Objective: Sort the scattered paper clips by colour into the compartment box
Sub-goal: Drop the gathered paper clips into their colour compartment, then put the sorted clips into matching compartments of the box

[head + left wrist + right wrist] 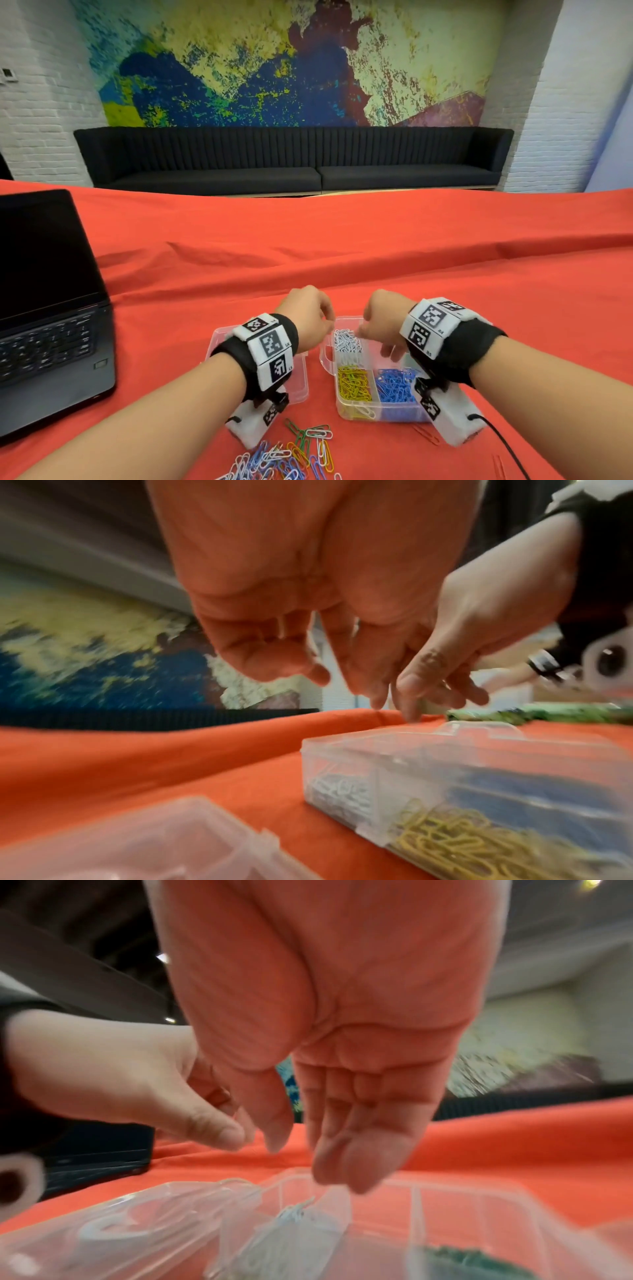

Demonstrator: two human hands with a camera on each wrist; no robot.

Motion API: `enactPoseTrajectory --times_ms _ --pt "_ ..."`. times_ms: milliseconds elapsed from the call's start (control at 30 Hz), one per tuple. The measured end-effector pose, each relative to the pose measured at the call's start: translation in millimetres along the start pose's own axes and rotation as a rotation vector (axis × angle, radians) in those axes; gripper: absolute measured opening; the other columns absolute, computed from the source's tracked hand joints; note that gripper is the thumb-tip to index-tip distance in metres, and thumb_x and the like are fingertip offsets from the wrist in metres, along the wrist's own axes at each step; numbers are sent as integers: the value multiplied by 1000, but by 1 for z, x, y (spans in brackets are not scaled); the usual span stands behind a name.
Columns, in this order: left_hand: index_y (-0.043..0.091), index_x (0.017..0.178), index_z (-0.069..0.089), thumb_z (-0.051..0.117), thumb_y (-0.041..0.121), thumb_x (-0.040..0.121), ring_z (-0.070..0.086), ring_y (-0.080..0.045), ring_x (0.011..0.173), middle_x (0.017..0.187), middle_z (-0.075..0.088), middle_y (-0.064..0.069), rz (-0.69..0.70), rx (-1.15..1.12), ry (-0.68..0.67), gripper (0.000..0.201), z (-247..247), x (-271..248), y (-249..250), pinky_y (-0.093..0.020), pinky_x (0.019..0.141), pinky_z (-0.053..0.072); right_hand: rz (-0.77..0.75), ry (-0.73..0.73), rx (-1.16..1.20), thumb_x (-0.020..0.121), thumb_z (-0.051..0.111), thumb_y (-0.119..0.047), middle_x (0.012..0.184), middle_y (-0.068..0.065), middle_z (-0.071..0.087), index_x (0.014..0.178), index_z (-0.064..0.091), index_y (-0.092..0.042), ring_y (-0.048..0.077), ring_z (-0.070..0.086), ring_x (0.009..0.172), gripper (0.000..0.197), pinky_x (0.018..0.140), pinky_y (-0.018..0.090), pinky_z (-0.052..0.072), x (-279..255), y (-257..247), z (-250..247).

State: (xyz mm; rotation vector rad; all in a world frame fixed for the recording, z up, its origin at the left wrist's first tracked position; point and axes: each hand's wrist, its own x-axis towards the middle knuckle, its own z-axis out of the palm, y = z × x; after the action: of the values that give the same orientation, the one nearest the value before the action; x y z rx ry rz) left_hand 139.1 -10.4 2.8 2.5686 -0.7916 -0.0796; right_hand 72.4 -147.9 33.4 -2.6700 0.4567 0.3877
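The clear compartment box (376, 416) stands open on the red cloth, with white clips (347, 342), yellow clips (354, 382) and blue clips (394, 385) in separate cells. Both hands hover above its far end. My left hand (308, 313) (339, 683) has loosely curled fingers, with nothing visible between them. My right hand (376, 329) (308, 1161) points straight fingers down over the white cell, holding nothing. A white clip (301, 1207) sticks up from the pile there. Several mixed clips (291, 452) lie scattered near the front edge.
The box's clear lid (301, 380) lies open to the left, under my left wrist. A dark open laptop (51, 308) sits at the far left. Two red clips (426, 435) lie on the cloth right of the box. A black cable (503, 445) trails from my right wrist.
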Motion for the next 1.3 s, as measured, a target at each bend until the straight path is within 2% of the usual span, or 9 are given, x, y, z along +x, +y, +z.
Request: enactPoseTrajectory --times_ms 167,267,367,633,800,933,1033,1200,1300 --pt "26 93 75 69 33 81 59 -12 81 92 71 6 339 277 -355 15 -5 -30 37 -26 72 47 -153 71 -306 79 67 -41 106 -3 70 103 70 -26 14 61 90 28 80 24 49 -33 29 0" --pt "29 104 73 66 30 85 58 -10 81 97 72 8 398 435 -487 21 7 -34 52 -23 67 38 -114 40 -435 78 63 -55 140 1 42 133 49 -32 25 40 127 61 101 36 40 -44 58 14" --pt "31 108 72 65 25 84 63 -15 93 102 72 8 403 515 -501 26 15 -33 54 -22 67 38 -121 32 -360 84 55 -58 150 2 28 144 33 -30 28 24 137 70 110 43 32 -45 81 23" --pt "18 90 72 59 18 83 54 -15 73 87 70 2 364 503 -495 15 18 -32 51 -23 63 38 -220 48 -197 92 46 -54 156 -7 24 150 21 -27 19 4 145 68 115 46 24 -38 106 36" --pt "11 83 70 62 15 83 52 -13 67 76 65 -4 285 309 -455 10 7 -20 45 -25 66 45 -300 102 -127 92 52 -46 156 -1 23 146 34 -26 21 13 145 60 117 40 21 -36 117 31" --pt "12 74 70 65 17 82 51 -14 61 67 60 -3 130 204 -273 11 -6 1 34 -23 60 43 -349 351 0 89 57 -27 119 -1 57 110 64 -25 16 50 113 22 102 28 37 -45 130 18" --pt "8 75 73 60 14 85 49 -6 42 69 69 -5 5 126 -184 17 -1 8 29 -18 50 42 -269 357 1 86 53 -16 93 -1 68 82 63 -25 16 58 85 13 80 24 45 -63 138 11" --pt "12 88 75 56 15 86 57 -12 66 82 72 -4 83 206 -159 19 7 -14 48 -20 61 43 -89 6 -206 85 51 -19 115 3 64 112 62 -19 20 59 106 29 87 23 45 -90 154 30" --pt "13 84 72 56 15 86 56 -11 70 80 69 -1 177 227 -197 17 14 -44 65 -19 63 38 -112 -33 -275 84 52 -22 125 7 47 130 48 -20 25 54 114 46 97 29 44 -99 150 47"
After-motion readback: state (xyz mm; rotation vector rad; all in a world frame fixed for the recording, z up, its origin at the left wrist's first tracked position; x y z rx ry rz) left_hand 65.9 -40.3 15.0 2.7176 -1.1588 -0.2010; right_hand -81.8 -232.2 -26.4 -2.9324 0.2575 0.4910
